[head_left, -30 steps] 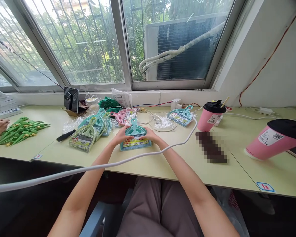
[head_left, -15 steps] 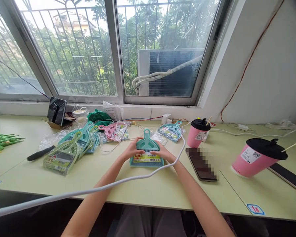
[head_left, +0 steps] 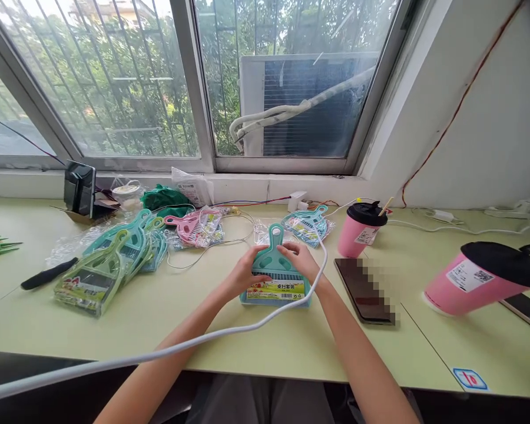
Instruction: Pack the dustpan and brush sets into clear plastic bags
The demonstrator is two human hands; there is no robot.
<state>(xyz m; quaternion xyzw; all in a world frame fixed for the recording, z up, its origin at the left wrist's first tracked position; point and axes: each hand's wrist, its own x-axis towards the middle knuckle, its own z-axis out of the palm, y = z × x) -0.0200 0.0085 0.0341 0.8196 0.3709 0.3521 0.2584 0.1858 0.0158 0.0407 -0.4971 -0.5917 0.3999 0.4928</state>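
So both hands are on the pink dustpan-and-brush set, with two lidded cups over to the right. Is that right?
Not quite: the head view shows the left hand and right hand on a teal set, not a pink one. The two lidded cups are indeed over to the right.

Room: indoors, a workroom or office; which, I cannot tell
Table (head_left: 128,327): long, pale green, seamed, along the wall, with a tag (head_left: 470,379) reading "10" at its edge
Window (head_left: 194,88): metal-framed, bars and trees outside, beside an air-conditioner unit (head_left: 252,100)
Goods: several bagged dustpan sets (head_left: 90,285)
Personal items: lidded pink cups (head_left: 355,235), phone (head_left: 357,288)
Wiring: loose cables along the wall
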